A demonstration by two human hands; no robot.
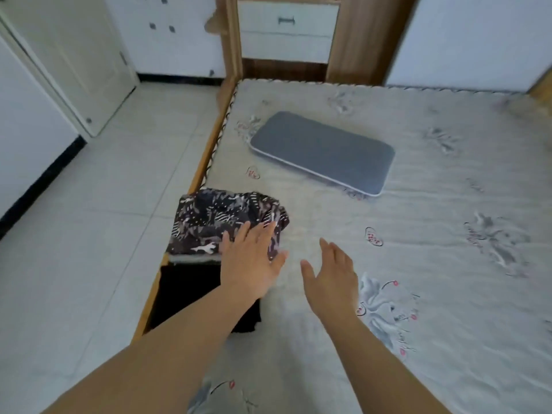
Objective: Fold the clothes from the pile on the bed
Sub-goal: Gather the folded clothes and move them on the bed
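Head view: folded dark patterned garment point(218, 222) under left hand point(254, 264).

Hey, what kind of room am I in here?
Most likely a bedroom. There's a bed with a flowered sheet, a grey pillow lying on it, folded clothes stacked at its edge, and a wooden cabinet with drawers against the wall.
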